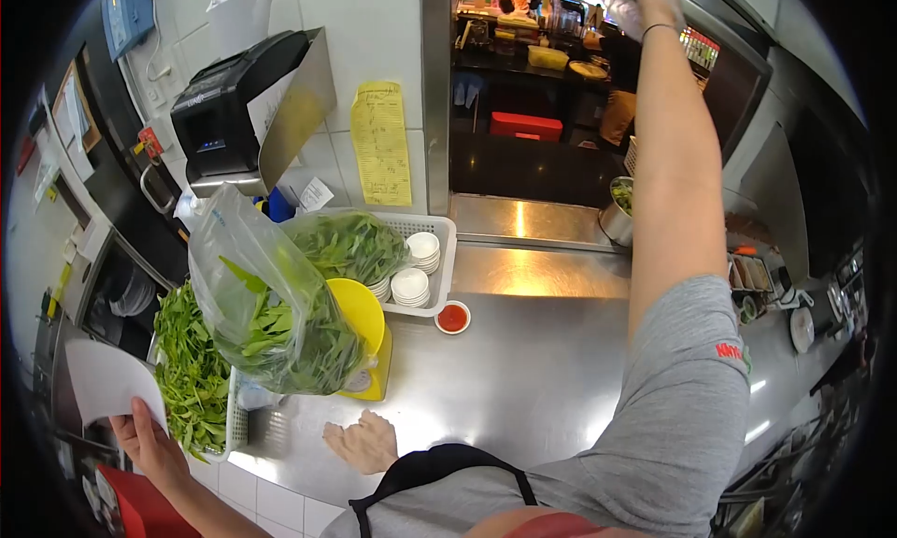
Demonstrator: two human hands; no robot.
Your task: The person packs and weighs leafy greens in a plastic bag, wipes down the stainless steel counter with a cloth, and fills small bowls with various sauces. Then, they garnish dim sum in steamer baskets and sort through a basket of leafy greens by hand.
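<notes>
My right arm stretches up and forward toward the opening in the wall. My right hand (645, 4), in a clear plastic glove, is cut off by the top edge, so its grip is hidden. Low against the steel counter (523, 370), my left hand (363, 442) is curled closed, with its wrist hidden under my chest. Nearest to it are a yellow scale (377, 375) and a clear bag of leafy greens (290, 337) on it. A small dish of red sauce (453, 318) stands farther forward. At far left, another person's hand (149, 445) holds a white sheet (112, 384).
Loose greens (192, 370) fill a basket at left. A white tray (446, 258) holds bagged greens and stacked small white dishes (411, 288). A black printer (229, 113) and a yellow paper (380, 144) are on the wall. A metal pot (617, 222) stands by the opening.
</notes>
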